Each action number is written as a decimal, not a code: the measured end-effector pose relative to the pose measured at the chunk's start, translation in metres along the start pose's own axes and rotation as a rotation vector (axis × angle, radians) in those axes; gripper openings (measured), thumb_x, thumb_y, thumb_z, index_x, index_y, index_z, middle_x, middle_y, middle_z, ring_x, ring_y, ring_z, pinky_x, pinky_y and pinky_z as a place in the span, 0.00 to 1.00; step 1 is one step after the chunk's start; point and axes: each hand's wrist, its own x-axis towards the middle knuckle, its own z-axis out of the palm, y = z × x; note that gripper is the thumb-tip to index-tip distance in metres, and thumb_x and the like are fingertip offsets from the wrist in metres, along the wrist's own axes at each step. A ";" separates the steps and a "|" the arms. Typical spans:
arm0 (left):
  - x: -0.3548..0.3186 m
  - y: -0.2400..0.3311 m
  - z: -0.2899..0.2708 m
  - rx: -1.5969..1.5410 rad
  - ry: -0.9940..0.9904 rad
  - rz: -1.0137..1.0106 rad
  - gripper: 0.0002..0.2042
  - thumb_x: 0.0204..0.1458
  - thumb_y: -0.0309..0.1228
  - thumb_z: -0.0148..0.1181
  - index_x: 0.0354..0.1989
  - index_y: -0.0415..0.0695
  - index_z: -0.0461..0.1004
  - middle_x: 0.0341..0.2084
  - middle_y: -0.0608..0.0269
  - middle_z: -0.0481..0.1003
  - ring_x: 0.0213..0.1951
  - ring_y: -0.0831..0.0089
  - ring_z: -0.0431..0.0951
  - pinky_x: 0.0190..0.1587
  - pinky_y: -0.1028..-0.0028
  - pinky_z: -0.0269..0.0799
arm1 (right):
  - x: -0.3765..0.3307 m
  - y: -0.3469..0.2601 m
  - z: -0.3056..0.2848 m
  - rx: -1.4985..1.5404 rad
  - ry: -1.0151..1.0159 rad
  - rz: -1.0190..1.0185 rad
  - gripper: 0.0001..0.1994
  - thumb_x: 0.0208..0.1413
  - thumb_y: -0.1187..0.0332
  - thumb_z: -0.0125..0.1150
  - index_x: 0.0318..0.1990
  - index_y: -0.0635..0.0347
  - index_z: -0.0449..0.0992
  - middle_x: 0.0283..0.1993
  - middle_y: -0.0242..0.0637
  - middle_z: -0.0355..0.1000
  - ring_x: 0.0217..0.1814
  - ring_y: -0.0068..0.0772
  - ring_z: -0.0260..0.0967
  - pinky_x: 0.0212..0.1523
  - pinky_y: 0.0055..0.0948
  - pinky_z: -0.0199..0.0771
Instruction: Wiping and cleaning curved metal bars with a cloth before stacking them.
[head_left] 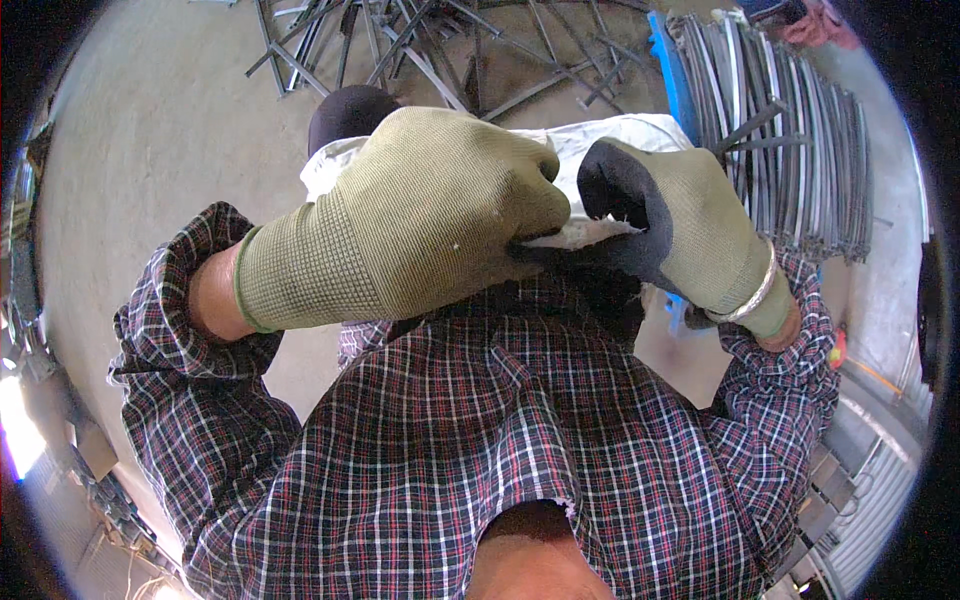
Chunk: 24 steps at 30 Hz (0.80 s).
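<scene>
Both my hands wear olive-green knit gloves with dark coated palms, and they meet in front of my chest. Between them stretches a pale, frayed strip (585, 236) that looks like torn cloth. My left hand (450, 205) is closed, back upward, with the strip's left end at its fingertips. Thumb and fingers curled, my right hand (690, 220) pinches the other end. Just beyond the hands, a white cloth (630, 132) lies bunched over my lap. Whether the strip joins this cloth is hidden, as are most of the left fingertips.
Loose metal bars (430, 50) lie crisscrossed on the floor ahead. At the right, a dense stack of long metal strips (790, 140) sits against a blue frame (672, 75). Beside the stack's far end is a reddish cloth (822, 25). Assorted items line the left edge.
</scene>
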 end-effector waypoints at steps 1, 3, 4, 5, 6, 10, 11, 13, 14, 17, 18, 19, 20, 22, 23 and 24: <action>-0.013 -0.006 0.019 -0.076 0.057 -0.108 0.15 0.38 0.30 0.73 0.35 0.42 0.77 0.34 0.56 0.76 0.36 0.53 0.79 0.39 0.59 0.75 | -0.001 -0.002 -0.002 0.013 -0.009 0.015 0.21 0.43 0.56 0.73 0.44 0.53 0.81 0.36 0.41 0.79 0.37 0.47 0.78 0.37 0.39 0.75; -0.013 -0.006 0.020 -0.155 0.111 -0.222 0.17 0.38 0.28 0.73 0.38 0.42 0.78 0.35 0.55 0.77 0.38 0.53 0.80 0.41 0.59 0.76 | 0.000 0.001 -0.001 0.075 0.006 -0.020 0.19 0.43 0.58 0.73 0.44 0.53 0.81 0.36 0.40 0.79 0.36 0.45 0.78 0.37 0.38 0.76; 0.001 0.002 0.001 -0.243 0.096 -0.229 0.19 0.38 0.27 0.73 0.41 0.41 0.77 0.37 0.55 0.78 0.39 0.53 0.81 0.42 0.60 0.77 | 0.000 0.002 -0.001 0.132 0.022 -0.054 0.18 0.44 0.59 0.73 0.44 0.53 0.81 0.35 0.39 0.79 0.36 0.43 0.79 0.36 0.36 0.76; 0.009 0.006 -0.009 -0.332 0.083 -0.237 0.22 0.38 0.26 0.73 0.45 0.41 0.77 0.39 0.54 0.78 0.41 0.53 0.81 0.44 0.61 0.77 | 0.000 0.001 -0.004 0.134 0.021 -0.052 0.18 0.44 0.59 0.73 0.44 0.53 0.81 0.35 0.39 0.79 0.36 0.43 0.79 0.36 0.36 0.76; 0.010 0.005 -0.007 -0.335 0.082 -0.237 0.22 0.38 0.26 0.73 0.45 0.41 0.77 0.39 0.54 0.78 0.41 0.53 0.81 0.44 0.61 0.77 | 0.001 0.000 -0.008 0.251 -0.083 0.058 0.17 0.44 0.61 0.73 0.44 0.53 0.82 0.35 0.38 0.79 0.35 0.40 0.78 0.37 0.34 0.76; 0.008 0.000 -0.005 -0.334 -0.012 -0.225 0.24 0.37 0.29 0.75 0.47 0.40 0.76 0.40 0.53 0.78 0.41 0.53 0.81 0.43 0.62 0.78 | -0.002 0.003 0.002 0.457 0.018 -0.012 0.14 0.44 0.66 0.74 0.40 0.56 0.83 0.32 0.34 0.77 0.33 0.30 0.75 0.35 0.28 0.74; 0.009 -0.001 -0.006 -0.300 -0.035 -0.194 0.23 0.37 0.30 0.76 0.44 0.40 0.77 0.38 0.53 0.78 0.40 0.53 0.81 0.41 0.62 0.77 | -0.003 0.007 0.005 0.456 0.016 -0.010 0.14 0.44 0.66 0.74 0.40 0.56 0.83 0.32 0.34 0.77 0.33 0.30 0.75 0.35 0.28 0.74; 0.013 0.003 -0.012 -0.248 -0.073 -0.216 0.21 0.37 0.32 0.76 0.41 0.40 0.77 0.36 0.54 0.78 0.38 0.53 0.81 0.40 0.62 0.77 | -0.004 0.013 0.008 0.416 0.102 -0.153 0.12 0.43 0.68 0.74 0.37 0.58 0.81 0.31 0.37 0.76 0.32 0.29 0.74 0.35 0.28 0.73; 0.015 0.004 -0.014 -0.193 -0.112 -0.239 0.19 0.37 0.34 0.76 0.37 0.40 0.78 0.34 0.54 0.77 0.37 0.53 0.80 0.38 0.61 0.76 | -0.003 0.011 0.006 0.418 0.101 -0.157 0.12 0.43 0.68 0.74 0.37 0.58 0.81 0.31 0.37 0.76 0.32 0.29 0.74 0.35 0.28 0.73; 0.011 0.004 -0.013 -0.086 0.011 -0.215 0.15 0.39 0.35 0.74 0.31 0.40 0.77 0.32 0.55 0.75 0.34 0.54 0.80 0.35 0.60 0.74 | 0.000 -0.005 -0.007 0.398 0.048 0.093 0.11 0.43 0.69 0.74 0.34 0.60 0.80 0.30 0.38 0.76 0.32 0.30 0.75 0.34 0.29 0.73; 0.009 0.004 -0.013 -0.082 0.015 -0.219 0.15 0.39 0.35 0.74 0.31 0.40 0.77 0.32 0.55 0.75 0.34 0.54 0.80 0.35 0.60 0.74 | 0.003 -0.007 -0.010 0.431 0.006 0.179 0.12 0.42 0.67 0.74 0.34 0.60 0.80 0.30 0.39 0.75 0.32 0.33 0.76 0.34 0.30 0.73; 0.007 0.002 -0.013 -0.084 -0.011 -0.179 0.14 0.40 0.36 0.73 0.30 0.41 0.77 0.32 0.56 0.76 0.33 0.54 0.80 0.34 0.61 0.74 | 0.003 -0.010 -0.011 0.462 -0.033 0.273 0.13 0.42 0.66 0.75 0.34 0.59 0.80 0.29 0.41 0.75 0.32 0.35 0.76 0.34 0.31 0.73; 0.006 0.001 -0.013 -0.084 -0.037 -0.140 0.13 0.42 0.36 0.72 0.30 0.42 0.77 0.31 0.57 0.76 0.33 0.55 0.80 0.33 0.61 0.74 | 0.004 -0.010 -0.008 0.460 -0.033 0.272 0.13 0.42 0.66 0.75 0.34 0.59 0.80 0.29 0.41 0.75 0.32 0.35 0.76 0.34 0.31 0.73; 0.007 -0.002 -0.012 -0.045 -0.112 -0.116 0.12 0.43 0.37 0.71 0.29 0.43 0.77 0.30 0.57 0.76 0.32 0.55 0.80 0.33 0.61 0.75 | 0.004 -0.008 0.001 0.322 -0.007 0.200 0.14 0.43 0.61 0.74 0.34 0.58 0.79 0.29 0.42 0.75 0.32 0.40 0.77 0.34 0.36 0.74; 0.009 -0.004 -0.010 -0.006 -0.187 -0.091 0.11 0.44 0.38 0.70 0.29 0.44 0.78 0.29 0.58 0.76 0.31 0.56 0.80 0.33 0.62 0.75 | 0.004 -0.009 0.001 0.314 -0.007 0.210 0.14 0.43 0.61 0.74 0.34 0.58 0.79 0.29 0.42 0.75 0.32 0.40 0.77 0.34 0.36 0.74; 0.010 -0.006 -0.007 -0.012 -0.183 -0.078 0.11 0.44 0.38 0.70 0.29 0.44 0.78 0.29 0.58 0.76 0.31 0.56 0.80 0.33 0.62 0.75 | 0.005 -0.010 0.000 0.123 -0.088 0.114 0.14 0.44 0.61 0.72 0.36 0.57 0.80 0.29 0.41 0.76 0.33 0.43 0.78 0.35 0.37 0.75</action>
